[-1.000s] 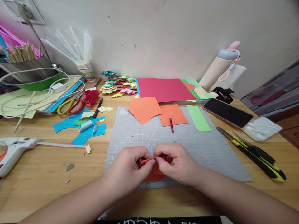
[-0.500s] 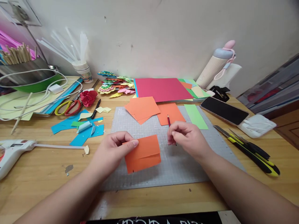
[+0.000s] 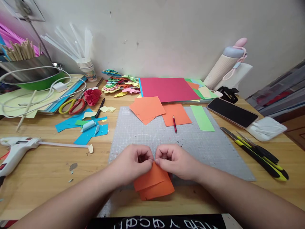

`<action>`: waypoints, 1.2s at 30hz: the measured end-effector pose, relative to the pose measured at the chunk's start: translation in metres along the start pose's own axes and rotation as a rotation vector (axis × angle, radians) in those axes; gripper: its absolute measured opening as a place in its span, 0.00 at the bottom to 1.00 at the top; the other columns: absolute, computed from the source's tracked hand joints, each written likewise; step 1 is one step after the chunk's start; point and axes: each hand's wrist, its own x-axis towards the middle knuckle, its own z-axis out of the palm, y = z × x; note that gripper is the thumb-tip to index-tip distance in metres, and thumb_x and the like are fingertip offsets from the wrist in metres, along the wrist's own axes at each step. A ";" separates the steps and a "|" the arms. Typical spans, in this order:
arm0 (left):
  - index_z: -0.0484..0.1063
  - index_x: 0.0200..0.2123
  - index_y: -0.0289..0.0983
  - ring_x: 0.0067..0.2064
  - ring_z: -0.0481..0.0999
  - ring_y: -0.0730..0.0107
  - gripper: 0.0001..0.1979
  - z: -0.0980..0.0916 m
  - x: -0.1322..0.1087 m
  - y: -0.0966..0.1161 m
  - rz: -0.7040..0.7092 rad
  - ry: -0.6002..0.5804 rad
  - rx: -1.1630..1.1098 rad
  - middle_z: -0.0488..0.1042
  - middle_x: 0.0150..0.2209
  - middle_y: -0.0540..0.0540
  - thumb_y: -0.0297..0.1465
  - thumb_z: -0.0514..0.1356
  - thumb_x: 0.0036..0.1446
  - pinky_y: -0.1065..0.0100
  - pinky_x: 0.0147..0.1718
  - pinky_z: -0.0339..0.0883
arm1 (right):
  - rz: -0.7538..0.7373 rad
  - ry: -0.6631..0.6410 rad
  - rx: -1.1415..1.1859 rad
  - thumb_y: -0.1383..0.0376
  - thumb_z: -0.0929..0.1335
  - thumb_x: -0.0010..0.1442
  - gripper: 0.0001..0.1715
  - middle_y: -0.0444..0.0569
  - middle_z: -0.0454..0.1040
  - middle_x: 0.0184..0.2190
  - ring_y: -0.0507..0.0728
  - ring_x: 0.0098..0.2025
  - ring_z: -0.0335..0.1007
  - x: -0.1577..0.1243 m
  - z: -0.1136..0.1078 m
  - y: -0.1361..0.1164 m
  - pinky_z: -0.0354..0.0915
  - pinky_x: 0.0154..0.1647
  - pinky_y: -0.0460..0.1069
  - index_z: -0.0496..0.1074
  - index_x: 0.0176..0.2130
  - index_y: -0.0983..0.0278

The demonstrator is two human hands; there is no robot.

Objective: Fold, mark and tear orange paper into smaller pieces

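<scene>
An orange sheet of paper, with a crease or cut edge across it, hangs tilted over the front of the grey cutting mat. My left hand pinches its upper edge between thumb and fingers. Right beside it, my right hand pinches the same edge, thumbs almost touching. Beyond my hands a short dark red pencil lies partly on an orange square. More orange sheets overlap to its left, and a green strip lies to the right.
On the right are a utility knife, a phone and a bottle. Blue paper scraps, scissors and a glue gun lie left. At the back is a magenta sheet beside stacked paper shapes.
The orange paper came nearer and tilted. My right hand moved left and down from beside the pencil to grip the paper's edge. The pencil stays lying on the mat.
</scene>
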 end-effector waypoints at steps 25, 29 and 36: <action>0.65 0.48 0.40 0.48 0.67 0.63 0.18 -0.012 -0.008 0.004 0.412 0.363 0.298 0.69 0.46 0.44 0.38 0.60 0.54 0.59 0.46 0.63 | -0.037 0.308 0.388 0.66 0.66 0.47 0.09 0.37 0.57 0.16 0.47 0.19 0.49 0.009 -0.041 -0.002 0.47 0.20 0.45 0.61 0.20 0.63; 0.62 0.56 0.47 0.56 0.63 0.58 0.26 -0.005 -0.010 0.002 0.531 0.185 0.540 0.62 0.56 0.43 0.38 0.63 0.54 0.52 0.54 0.60 | 0.013 0.246 0.415 0.65 0.67 0.47 0.08 0.37 0.59 0.17 0.47 0.19 0.51 0.013 -0.027 0.001 0.49 0.21 0.45 0.62 0.21 0.63; 0.72 0.46 0.44 0.55 0.65 0.61 0.12 -0.003 -0.003 -0.007 0.485 0.248 0.473 0.60 0.56 0.43 0.33 0.60 0.58 0.55 0.53 0.63 | 0.022 0.126 0.552 0.57 0.67 0.57 0.12 0.40 0.66 0.23 0.48 0.22 0.61 0.011 -0.027 0.002 0.59 0.22 0.44 0.64 0.29 0.63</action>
